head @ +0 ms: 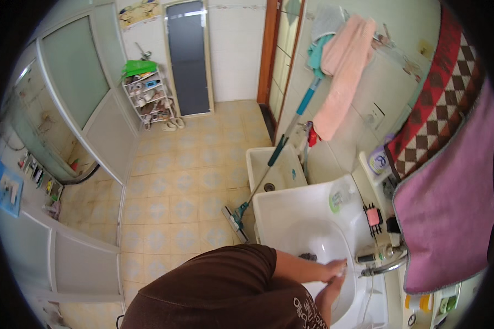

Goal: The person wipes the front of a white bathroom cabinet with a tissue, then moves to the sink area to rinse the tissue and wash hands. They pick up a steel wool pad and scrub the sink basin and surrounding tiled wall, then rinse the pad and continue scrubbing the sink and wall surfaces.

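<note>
Over the white washbasin, my left hand and my right hand meet, palms against each other. Something whitish, perhaps lather, shows between them; whether they hold anything is hidden. A small dark clump lies in the bowl beside my left forearm. The chrome faucet reaches in from the right, a short way from my fingertips. A bottle with a black label is next to it. On a black rack rests a pink bar of soap. A clear bottle with a green label is on the basin's far corner.
A squeegee mop leans across a smaller white sink. Peach and purple towels hang on the right. Across the tiled floor are a shoe rack and a glazed partition.
</note>
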{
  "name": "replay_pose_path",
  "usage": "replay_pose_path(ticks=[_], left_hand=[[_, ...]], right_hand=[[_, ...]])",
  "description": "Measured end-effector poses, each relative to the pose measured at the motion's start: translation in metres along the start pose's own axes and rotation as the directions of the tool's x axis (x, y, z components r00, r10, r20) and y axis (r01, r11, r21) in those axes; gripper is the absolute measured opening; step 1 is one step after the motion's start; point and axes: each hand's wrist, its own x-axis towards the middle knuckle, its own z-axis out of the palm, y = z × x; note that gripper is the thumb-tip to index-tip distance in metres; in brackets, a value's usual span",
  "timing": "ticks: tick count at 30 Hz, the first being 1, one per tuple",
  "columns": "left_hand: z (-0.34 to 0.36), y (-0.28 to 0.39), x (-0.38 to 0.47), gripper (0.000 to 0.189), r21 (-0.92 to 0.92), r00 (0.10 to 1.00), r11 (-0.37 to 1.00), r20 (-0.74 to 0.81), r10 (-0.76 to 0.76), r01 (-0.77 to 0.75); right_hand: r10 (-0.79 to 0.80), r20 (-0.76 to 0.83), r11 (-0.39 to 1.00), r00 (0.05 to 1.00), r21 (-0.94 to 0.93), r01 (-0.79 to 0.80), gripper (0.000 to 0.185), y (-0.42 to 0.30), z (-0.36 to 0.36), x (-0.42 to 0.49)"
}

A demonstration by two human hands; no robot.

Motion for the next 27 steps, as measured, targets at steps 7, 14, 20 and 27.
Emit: replay_pose_path(ticks=[7, 14, 20, 27], left_hand=[[-0.008, 0.009, -0.026, 0.039, 0.075, 0.968, 0.969, 0.068, -0.241, 0.236], [-0.035, 0.032, -0.019, 0.032, -0.078, 0.969, 0.986, 0.214, -0.126, 0.145], [-0.038, 0.040, -0.015, 0.040, 0.119, 0.964, 0.969, 0.132, -0.232, 0.217], [-0.038, 0.088, -0.018, 0.055, 0.226, 0.886, 0.923, 0.283, -0.368, 0.311]], right_hand=[[0.121, -0.372, 0.975, 0.920, -0.131, -0.181, 0.038, -0.012, 0.018, 0.005], [-0.243, -0.165, 0.930, 0.956, -0.321, 0.181, 0.041, 0.008, 0.017, 0.003], [-0.277, -0.412, 0.833, 0.868, -0.553, 0.004, 0.021, 0.019, 0.022, 0.035], [-0.518, -0.362, 0.716, 0.775, -0.679, 0.161, 0.033, 0.009, 0.046, 0.026]])
